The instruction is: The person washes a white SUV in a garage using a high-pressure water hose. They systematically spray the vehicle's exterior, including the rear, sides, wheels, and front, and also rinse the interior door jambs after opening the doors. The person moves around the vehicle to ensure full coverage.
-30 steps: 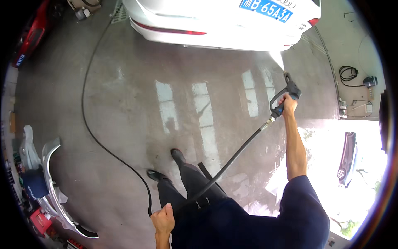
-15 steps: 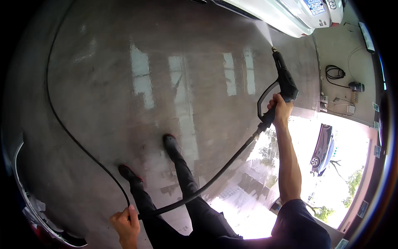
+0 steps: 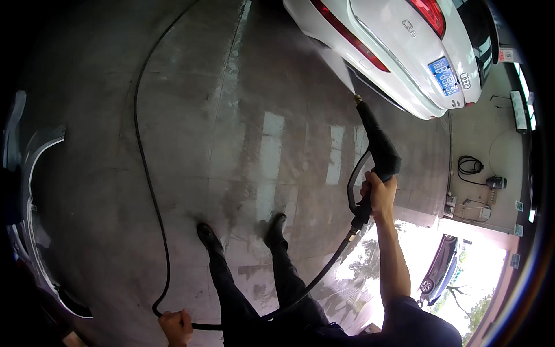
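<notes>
My right hand (image 3: 381, 195) is wrapped round the grip of a black pressure washer gun (image 3: 379, 139) with a brass-coloured nozzle tip. A white fan of spray (image 3: 338, 66) leaves the nozzle toward the lower rear side of a white car (image 3: 407, 66) at the upper right. From the bottom of the gun, a black hose (image 3: 317, 279) runs down past my legs to my left hand (image 3: 176, 327). That hand is closed on the hose, which continues as a long curve up the left side of the floor.
My dark shoes stand on the wet, shiny floor (image 3: 191, 168). A curved silver car body panel (image 3: 36, 231) lies along the left edge. On the right wall hang a coiled black cable (image 3: 469, 166) and a box. Beyond the bright doorway, a dark car (image 3: 440, 269) is parked outside.
The view has shifted, bringing much more of the white car's rear in. The gun now points more to the left, still spraying. My left hand sits lower in view, still on the hose.
</notes>
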`<state>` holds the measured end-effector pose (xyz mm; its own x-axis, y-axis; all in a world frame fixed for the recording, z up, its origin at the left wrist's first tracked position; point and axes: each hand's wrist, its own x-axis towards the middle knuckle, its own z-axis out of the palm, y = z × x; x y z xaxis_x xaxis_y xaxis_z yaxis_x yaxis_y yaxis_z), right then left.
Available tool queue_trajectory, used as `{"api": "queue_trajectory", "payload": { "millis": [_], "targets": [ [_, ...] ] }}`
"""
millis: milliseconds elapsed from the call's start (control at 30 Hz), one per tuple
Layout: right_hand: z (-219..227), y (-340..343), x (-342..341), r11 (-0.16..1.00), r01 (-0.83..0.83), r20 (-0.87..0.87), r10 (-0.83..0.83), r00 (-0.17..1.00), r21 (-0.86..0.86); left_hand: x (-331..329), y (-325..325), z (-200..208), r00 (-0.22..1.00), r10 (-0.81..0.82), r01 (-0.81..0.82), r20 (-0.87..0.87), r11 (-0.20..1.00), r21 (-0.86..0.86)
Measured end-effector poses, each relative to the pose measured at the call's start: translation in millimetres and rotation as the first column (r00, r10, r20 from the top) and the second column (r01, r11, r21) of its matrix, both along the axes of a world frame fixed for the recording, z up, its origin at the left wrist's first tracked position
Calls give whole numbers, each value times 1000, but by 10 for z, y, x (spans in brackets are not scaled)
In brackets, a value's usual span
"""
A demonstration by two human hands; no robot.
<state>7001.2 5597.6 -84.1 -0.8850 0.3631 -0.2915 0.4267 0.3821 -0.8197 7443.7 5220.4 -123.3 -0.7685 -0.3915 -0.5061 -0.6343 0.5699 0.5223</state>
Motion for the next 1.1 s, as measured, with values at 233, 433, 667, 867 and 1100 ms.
{"api": "queue_trajectory", "payload": {
  "millis": [233,433,667,867,1100],
  "targets": [
    [-156,-227,-588,985,-146,78,140,987,89,-148,291,-58,996,-87,87,8,992,-92],
    [-267,1794,-782,967,147,29,-156,987,206,-899,1174,-92,980,-198,197,-4,977,-81],
    [-747,4422,-1386,881,468,-134,-457,879,70,-2129,2861,-531,917,-364,370,-162,929,3],
    [-1576,6244,-1955,846,526,-149,-534,832,-91,-3050,4299,-1113,908,-414,418,-72,906,65],
    [-1928,7737,-2326,813,488,-85,-537,839,-317,-3800,5186,-1542,870,-491,489,-46,847,207]
  ]
}}
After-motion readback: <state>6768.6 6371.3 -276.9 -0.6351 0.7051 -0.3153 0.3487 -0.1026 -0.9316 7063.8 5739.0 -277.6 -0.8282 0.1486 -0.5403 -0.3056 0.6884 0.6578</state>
